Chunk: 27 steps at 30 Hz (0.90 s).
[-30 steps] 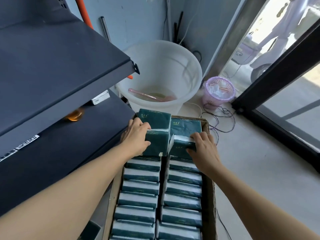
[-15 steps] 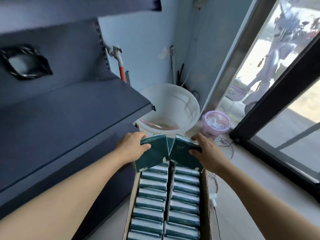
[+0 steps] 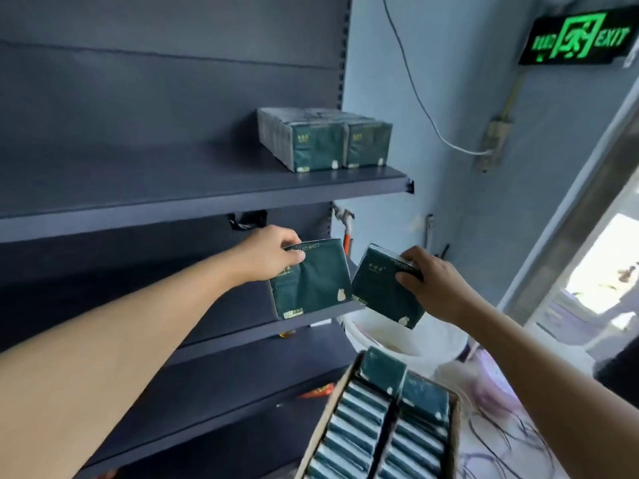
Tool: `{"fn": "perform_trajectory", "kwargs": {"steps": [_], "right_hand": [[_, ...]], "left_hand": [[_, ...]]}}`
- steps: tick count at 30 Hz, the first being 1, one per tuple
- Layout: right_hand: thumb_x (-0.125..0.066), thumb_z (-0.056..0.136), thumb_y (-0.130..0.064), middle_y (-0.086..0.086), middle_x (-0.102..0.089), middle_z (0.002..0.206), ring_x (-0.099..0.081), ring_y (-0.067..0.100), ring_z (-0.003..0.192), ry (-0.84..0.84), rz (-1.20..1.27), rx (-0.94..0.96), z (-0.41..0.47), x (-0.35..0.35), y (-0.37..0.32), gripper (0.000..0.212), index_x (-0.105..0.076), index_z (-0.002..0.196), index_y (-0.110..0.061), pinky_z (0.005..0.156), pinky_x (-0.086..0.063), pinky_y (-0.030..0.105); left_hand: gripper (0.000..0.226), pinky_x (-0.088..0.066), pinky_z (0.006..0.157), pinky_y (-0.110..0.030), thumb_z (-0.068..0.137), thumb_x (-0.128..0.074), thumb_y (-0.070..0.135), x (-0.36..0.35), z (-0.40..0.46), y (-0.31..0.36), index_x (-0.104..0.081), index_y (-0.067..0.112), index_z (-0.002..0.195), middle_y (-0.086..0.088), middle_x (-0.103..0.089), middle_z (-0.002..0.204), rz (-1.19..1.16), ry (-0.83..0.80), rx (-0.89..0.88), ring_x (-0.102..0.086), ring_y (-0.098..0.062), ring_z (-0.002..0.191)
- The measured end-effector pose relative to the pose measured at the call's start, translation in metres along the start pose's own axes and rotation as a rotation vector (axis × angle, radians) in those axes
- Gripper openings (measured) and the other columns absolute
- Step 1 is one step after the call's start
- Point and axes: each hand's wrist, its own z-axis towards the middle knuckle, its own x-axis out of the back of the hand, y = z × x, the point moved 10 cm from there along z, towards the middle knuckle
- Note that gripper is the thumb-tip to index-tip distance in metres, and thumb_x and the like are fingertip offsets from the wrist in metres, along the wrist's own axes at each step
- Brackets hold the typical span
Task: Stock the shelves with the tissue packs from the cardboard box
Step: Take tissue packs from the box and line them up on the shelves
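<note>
Centre frame: left hand (image 3: 273, 253) pinches a green tissue pack (image 3: 311, 278) upright on the middle shelf (image 3: 221, 331) edge, right hand (image 3: 432, 285) grips a second pack (image 3: 380, 288) tilted just beside it, above the cardboard box (image 3: 332, 402) at lower right.

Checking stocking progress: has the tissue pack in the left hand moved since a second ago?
Yes. The left-hand pack has risen out of the cardboard box, now against the shelf edge.

2 hands (image 3: 273, 254) (image 3: 432, 285), 2 held packs (image 3: 311, 278) (image 3: 383, 288), 3 shelves (image 3: 207, 198), 1 box (image 3: 332, 402).
</note>
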Motion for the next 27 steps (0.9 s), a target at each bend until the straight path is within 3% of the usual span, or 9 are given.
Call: {"fn": "perform_trajectory", "kwargs": {"steps": [4,8,14,18,22,27], "right_hand": [[-0.05,0.094,-0.018,0.013,-0.059,0.11,-0.049,0.026,0.093,0.032,0.007,0.098,0.01,0.024,-0.059,0.026,-0.047,0.118,-0.009,0.073,-0.033,0.029],[-0.05,0.094,-0.02,0.006,-0.057,0.103,-0.045,0.02,0.086,0.065,0.001,0.171,0.025,0.042,-0.11,0.024,-0.048,0.116,-0.011,0.069,-0.03,0.027],[-0.053,0.093,-0.023,0.0,-0.053,0.097,-0.046,0.019,0.084,0.129,-0.025,0.205,0.066,0.056,-0.17,0.023,-0.05,0.115,-0.015,0.058,-0.028,0.022],[-0.052,0.093,-0.023,0.004,-0.055,0.098,-0.05,0.024,0.086,0.159,-0.049,0.218,0.105,0.066,-0.214,0.018,-0.05,0.109,-0.016,0.067,-0.034,0.027],[-0.052,0.093,-0.023,0.003,-0.055,0.099,-0.048,0.022,0.085,0.212,-0.051,0.21,0.144,0.074,-0.254,0.025,-0.05,0.116,-0.015,0.069,-0.033,0.026],[-0.05,0.093,-0.014,0.007,-0.057,0.103,-0.05,0.024,0.09,0.163,-0.088,0.213,0.194,0.049,-0.289,0.027,-0.048,0.121,-0.012,0.072,-0.034,0.026]], "left_hand": [[0.013,-0.04,0.061,-0.026,0.093,-0.058,0.026,0.063,-0.031,0.002,-0.066,0.016,0.097,-0.007,-0.067,0.082,0.005,0.098,0.009,-0.052,-0.013,0.064],[0.012,-0.05,0.077,-0.039,0.093,-0.058,0.021,0.119,-0.049,-0.005,-0.065,0.013,0.098,-0.016,-0.069,0.097,-0.022,0.171,0.015,-0.056,-0.02,0.075],[0.013,-0.044,0.073,-0.032,0.094,-0.055,0.02,0.201,-0.051,-0.027,-0.064,0.013,0.097,-0.014,-0.07,0.094,0.041,0.296,-0.019,-0.056,-0.021,0.075],[0.012,-0.048,0.082,-0.038,0.094,-0.055,0.019,0.255,-0.039,-0.046,-0.064,0.013,0.098,-0.011,-0.071,0.095,0.102,0.332,-0.049,-0.065,-0.03,0.089],[0.01,-0.048,0.082,-0.036,0.094,-0.055,0.018,0.298,-0.017,-0.067,-0.063,0.015,0.098,-0.005,-0.07,0.094,0.148,0.374,-0.064,-0.065,-0.027,0.088],[0.009,-0.046,0.078,-0.032,0.092,-0.057,0.019,0.322,0.018,-0.095,-0.063,0.019,0.099,0.0,-0.069,0.095,0.216,0.404,-0.039,-0.061,-0.022,0.087]]}}
